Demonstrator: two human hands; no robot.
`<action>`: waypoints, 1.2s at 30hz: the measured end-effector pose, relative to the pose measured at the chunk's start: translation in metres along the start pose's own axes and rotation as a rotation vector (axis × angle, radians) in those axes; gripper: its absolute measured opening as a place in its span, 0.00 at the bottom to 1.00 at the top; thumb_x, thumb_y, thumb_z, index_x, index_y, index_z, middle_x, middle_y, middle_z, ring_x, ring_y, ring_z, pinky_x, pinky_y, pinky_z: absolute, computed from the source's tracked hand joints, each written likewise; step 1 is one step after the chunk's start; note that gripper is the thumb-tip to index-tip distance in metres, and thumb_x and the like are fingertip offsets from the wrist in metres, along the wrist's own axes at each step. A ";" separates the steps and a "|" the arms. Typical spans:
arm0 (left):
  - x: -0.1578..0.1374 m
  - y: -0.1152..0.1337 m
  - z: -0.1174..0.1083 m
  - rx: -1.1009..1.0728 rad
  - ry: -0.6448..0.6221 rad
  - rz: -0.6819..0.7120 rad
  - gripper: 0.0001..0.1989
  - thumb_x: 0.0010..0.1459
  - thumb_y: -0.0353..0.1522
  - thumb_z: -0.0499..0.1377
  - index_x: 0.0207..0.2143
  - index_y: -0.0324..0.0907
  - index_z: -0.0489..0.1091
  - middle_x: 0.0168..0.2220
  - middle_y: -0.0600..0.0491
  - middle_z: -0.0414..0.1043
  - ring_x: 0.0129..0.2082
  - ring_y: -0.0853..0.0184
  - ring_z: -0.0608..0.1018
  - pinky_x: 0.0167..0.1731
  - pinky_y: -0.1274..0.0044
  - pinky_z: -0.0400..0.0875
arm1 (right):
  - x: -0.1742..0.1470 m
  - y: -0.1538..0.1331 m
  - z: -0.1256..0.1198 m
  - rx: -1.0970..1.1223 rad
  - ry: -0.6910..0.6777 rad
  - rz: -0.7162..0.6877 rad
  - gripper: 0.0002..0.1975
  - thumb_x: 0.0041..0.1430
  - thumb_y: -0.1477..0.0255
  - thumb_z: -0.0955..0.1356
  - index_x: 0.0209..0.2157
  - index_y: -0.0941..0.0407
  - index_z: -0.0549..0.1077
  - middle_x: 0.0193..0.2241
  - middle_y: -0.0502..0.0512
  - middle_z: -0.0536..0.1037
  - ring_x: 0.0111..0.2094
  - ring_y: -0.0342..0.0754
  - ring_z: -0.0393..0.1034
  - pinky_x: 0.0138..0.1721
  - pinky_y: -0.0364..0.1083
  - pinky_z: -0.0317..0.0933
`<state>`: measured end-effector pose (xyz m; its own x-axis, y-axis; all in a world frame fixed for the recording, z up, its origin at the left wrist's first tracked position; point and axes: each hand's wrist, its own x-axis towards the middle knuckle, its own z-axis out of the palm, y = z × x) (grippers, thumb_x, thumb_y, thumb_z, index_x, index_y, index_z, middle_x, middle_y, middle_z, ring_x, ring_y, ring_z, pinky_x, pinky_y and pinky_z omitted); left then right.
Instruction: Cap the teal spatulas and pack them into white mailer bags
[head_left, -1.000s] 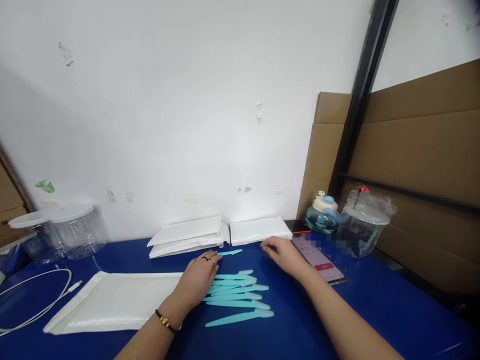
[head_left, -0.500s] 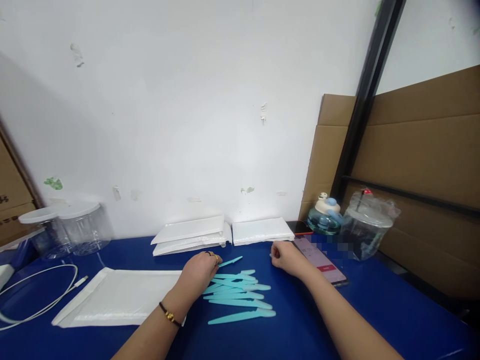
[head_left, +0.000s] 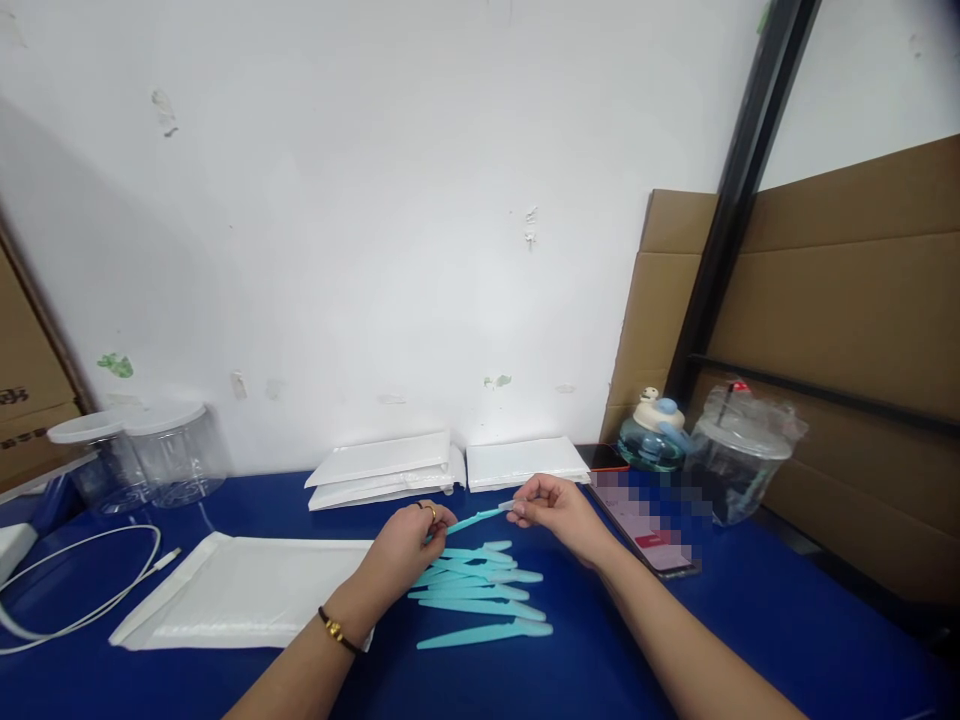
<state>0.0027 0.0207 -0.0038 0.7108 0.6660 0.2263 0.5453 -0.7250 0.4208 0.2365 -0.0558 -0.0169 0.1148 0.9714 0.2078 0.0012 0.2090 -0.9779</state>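
Observation:
A teal eyebrow razor is pinched by its handle in my left hand, tip pointing right. At that tip, the fingers of my right hand close on a small clear cap. The cap meets the blade end; how far it covers the blade I cannot tell. Below the hands lies a loose row of more teal eyebrow razors, several of them overlapping, with pale caps at their right ends. The nearest one lies apart from the others.
A white padded envelope lies under my left forearm. More white envelopes lean near the wall. On the right are a phone, a teal bottle and a bagged cup. Clear jars and a white cable are left.
My right hand has moved left, bringing the small clear cap to the razor's tip. My left hand has shifted slightly right with the razor.

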 end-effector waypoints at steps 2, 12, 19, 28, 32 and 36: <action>0.000 0.000 0.001 -0.015 0.010 0.014 0.14 0.53 0.27 0.49 0.36 0.42 0.72 0.34 0.52 0.73 0.32 0.68 0.73 0.33 0.79 0.64 | 0.000 -0.001 -0.001 0.018 0.003 0.003 0.18 0.41 0.61 0.75 0.29 0.59 0.71 0.24 0.52 0.78 0.30 0.49 0.76 0.31 0.45 0.68; 0.000 0.001 0.001 -0.076 0.012 0.022 0.13 0.55 0.30 0.48 0.36 0.42 0.72 0.32 0.53 0.72 0.30 0.69 0.71 0.30 0.79 0.63 | -0.001 0.001 0.007 0.017 -0.032 0.041 0.19 0.40 0.61 0.75 0.29 0.59 0.73 0.23 0.53 0.79 0.26 0.47 0.75 0.30 0.45 0.67; -0.002 0.002 0.002 -0.113 0.041 0.036 0.13 0.57 0.31 0.47 0.37 0.42 0.71 0.31 0.53 0.71 0.29 0.69 0.70 0.30 0.79 0.62 | -0.003 -0.009 0.001 0.006 0.025 -0.003 0.17 0.41 0.61 0.75 0.28 0.59 0.73 0.20 0.51 0.77 0.22 0.44 0.72 0.26 0.43 0.64; -0.003 0.003 0.003 -0.133 0.055 0.050 0.12 0.58 0.31 0.48 0.37 0.42 0.71 0.33 0.53 0.72 0.31 0.69 0.72 0.31 0.79 0.63 | -0.005 -0.009 0.004 -0.001 0.012 -0.011 0.16 0.42 0.62 0.75 0.28 0.59 0.73 0.20 0.50 0.77 0.23 0.44 0.71 0.26 0.43 0.63; -0.002 0.005 0.004 -0.157 0.046 0.076 0.12 0.58 0.30 0.48 0.37 0.43 0.71 0.37 0.53 0.72 0.36 0.68 0.73 0.37 0.79 0.65 | -0.005 -0.003 0.009 -0.042 -0.063 0.041 0.15 0.42 0.63 0.74 0.27 0.59 0.73 0.19 0.50 0.77 0.21 0.43 0.70 0.26 0.43 0.63; -0.002 0.005 0.011 -0.106 0.018 0.088 0.13 0.59 0.28 0.47 0.36 0.42 0.71 0.37 0.52 0.72 0.38 0.68 0.72 0.42 0.77 0.65 | -0.004 0.002 0.005 -0.321 -0.096 0.046 0.11 0.46 0.65 0.72 0.26 0.59 0.73 0.18 0.51 0.76 0.21 0.44 0.69 0.25 0.42 0.62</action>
<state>0.0093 0.0135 -0.0118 0.7452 0.6043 0.2821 0.4302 -0.7587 0.4891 0.2309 -0.0586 -0.0199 0.0282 0.9884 0.1493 0.3129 0.1331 -0.9404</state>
